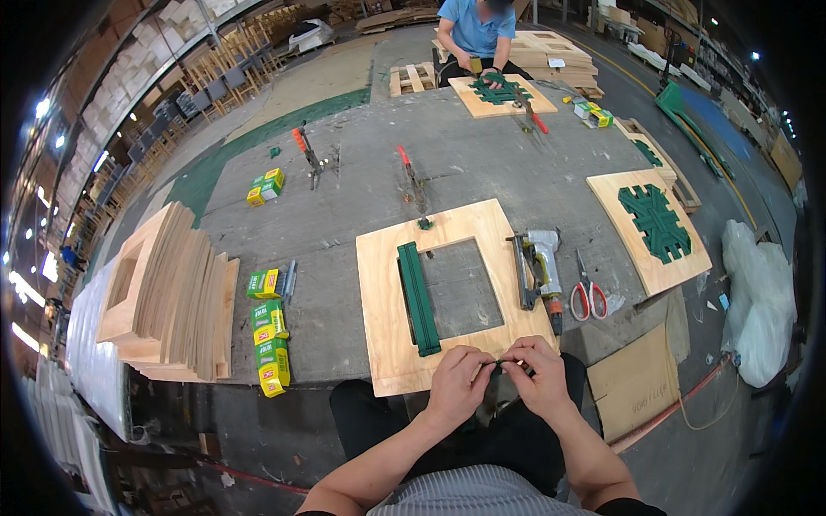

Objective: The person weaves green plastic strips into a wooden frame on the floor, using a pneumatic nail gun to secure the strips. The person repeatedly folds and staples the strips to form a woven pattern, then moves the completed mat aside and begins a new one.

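My left hand (459, 384) and my right hand (539, 378) meet at the near edge of a plywood frame (387, 335). Both are closed in a pinch, fingertips almost touching, on something small and dark that I cannot make out. The frame has a square opening; a folded strip of dark green webbing (418, 299) runs along the opening's left side. On the frame's right side lies a pneumatic staple gun (542, 267). Beside it on the table are scissors (588, 288) with red handles.
Left are stacked wooden frames (163, 297) and green-yellow staple boxes (269, 322). Toggle clamps (411, 181) stand on the grey table (335, 258). At right lies a panel (658, 271) with woven green webbing (656, 222). Across the table a person (478, 39) works on another panel.
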A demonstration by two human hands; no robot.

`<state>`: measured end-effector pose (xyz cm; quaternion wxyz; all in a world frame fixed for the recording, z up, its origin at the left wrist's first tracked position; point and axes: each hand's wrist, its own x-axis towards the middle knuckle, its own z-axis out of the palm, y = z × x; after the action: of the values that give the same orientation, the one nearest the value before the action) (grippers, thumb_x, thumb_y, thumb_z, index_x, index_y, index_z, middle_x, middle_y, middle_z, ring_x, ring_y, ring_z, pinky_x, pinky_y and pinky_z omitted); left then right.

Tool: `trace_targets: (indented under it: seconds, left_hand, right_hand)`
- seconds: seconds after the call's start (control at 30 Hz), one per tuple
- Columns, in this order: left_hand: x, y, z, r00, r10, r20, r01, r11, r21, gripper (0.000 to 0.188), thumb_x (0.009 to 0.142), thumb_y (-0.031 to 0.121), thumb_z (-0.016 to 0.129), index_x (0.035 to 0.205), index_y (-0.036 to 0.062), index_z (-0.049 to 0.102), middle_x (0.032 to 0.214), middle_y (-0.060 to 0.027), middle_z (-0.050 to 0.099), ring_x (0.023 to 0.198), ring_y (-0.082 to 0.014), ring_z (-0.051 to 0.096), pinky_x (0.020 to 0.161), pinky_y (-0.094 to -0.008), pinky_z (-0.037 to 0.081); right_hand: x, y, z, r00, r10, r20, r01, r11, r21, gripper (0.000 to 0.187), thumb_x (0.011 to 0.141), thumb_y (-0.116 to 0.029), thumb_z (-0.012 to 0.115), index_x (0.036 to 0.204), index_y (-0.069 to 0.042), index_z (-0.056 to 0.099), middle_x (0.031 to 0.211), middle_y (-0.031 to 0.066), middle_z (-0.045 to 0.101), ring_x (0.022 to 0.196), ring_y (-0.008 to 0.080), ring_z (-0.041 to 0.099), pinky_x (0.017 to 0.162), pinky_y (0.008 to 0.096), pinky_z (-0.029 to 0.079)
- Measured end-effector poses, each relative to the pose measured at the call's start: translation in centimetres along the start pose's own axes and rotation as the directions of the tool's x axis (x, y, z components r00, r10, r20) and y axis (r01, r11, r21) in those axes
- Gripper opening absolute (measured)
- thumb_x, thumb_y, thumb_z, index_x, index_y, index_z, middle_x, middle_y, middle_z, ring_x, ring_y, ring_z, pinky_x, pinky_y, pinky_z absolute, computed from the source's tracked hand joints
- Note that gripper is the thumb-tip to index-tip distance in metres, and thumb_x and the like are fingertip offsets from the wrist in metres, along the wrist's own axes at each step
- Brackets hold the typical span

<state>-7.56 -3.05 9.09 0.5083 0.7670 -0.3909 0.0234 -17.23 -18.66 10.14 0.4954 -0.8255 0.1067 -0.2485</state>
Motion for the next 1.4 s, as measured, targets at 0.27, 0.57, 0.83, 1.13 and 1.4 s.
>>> trace_targets:
  seconds: [0.27, 0.57, 0.83, 1.13, 1.4]
  left_hand:
    - [3.0, -3.1, 0.0, 0.988, -0.147, -0.051, 0.146, 0.989, -0.032, 0.027, 0.092, 0.008, 0.075, 0.117, 0.0024, 0.068, 0.107, -0.0159, 0.068, 0.104, -0.0365, 0.065, 0.091, -0.0442, 0.052]
    - [-0.4, -7.7, 2.6, 1.0, 0.003, 0.014, -0.005, 0.981, 0.191, 0.042, 0.091, 0.01, 0.072, 0.131, 0.0026, 0.064, 0.138, -0.023, 0.058, 0.136, -0.0479, 0.051, 0.118, -0.0552, 0.04]
    - [-0.4, -8.0, 2.3, 1.0, -0.008, 0.011, 0.006, 0.985, 0.173, 0.04, 0.092, 0.011, 0.072, 0.13, 0.0023, 0.065, 0.139, -0.0225, 0.058, 0.135, -0.0484, 0.052, 0.118, -0.0557, 0.039]
    - [2.7, -9.4, 2.2, 0.994, -0.101, 0.042, 0.094, 0.984, 0.149, 0.043, 0.096, 0.012, 0.069, 0.137, 0.0018, 0.062, 0.145, -0.0197, 0.057, 0.143, -0.0491, 0.045, 0.121, -0.0588, 0.033]
    - [16.6, -16.6, 3.6, 0.997, -0.062, 0.049, 0.026, 0.847, 0.531, 0.05, 0.105, 0.022, 0.059, 0.151, 0.004, 0.051, 0.16, -0.0155, 0.047, 0.151, -0.0474, 0.034, 0.125, -0.0596, 0.027]
  right_hand:
    - [8.7, 2.7, 1.1, 0.956, -0.193, 0.22, 0.249, 0.931, -0.267, 0.004, 0.092, -0.009, 0.07, 0.096, -0.007, 0.069, 0.091, 0.013, 0.066, 0.087, 0.0369, 0.067, 0.074, 0.0448, 0.054]
    - [24.7, 10.9, 5.0, 0.952, 0.082, 0.295, 0.061, 0.893, -0.446, 0.01, 0.092, -0.013, 0.07, 0.097, -0.005, 0.074, 0.099, 0.0173, 0.07, 0.098, 0.0369, 0.069, 0.087, 0.0488, 0.054]
    - [31.4, 13.0, 10.2, 0.908, 0.294, 0.3, -0.089, 0.832, -0.548, 0.011, 0.091, -0.015, 0.074, 0.095, -0.006, 0.079, 0.101, 0.0162, 0.074, 0.096, 0.0339, 0.072, 0.087, 0.045, 0.058]
    - [31.6, 14.5, 10.1, 0.923, 0.284, 0.26, -0.139, 0.876, -0.462, 0.014, 0.086, -0.017, 0.078, 0.096, -0.007, 0.08, 0.101, 0.0142, 0.076, 0.094, 0.0314, 0.074, 0.083, 0.0437, 0.059]
    - [33.2, 14.7, 10.3, 0.896, 0.282, 0.342, -0.143, 0.914, -0.379, 0.021, 0.082, -0.018, 0.082, 0.096, -0.003, 0.079, 0.092, 0.0148, 0.077, 0.086, 0.0282, 0.075, 0.079, 0.0393, 0.059]
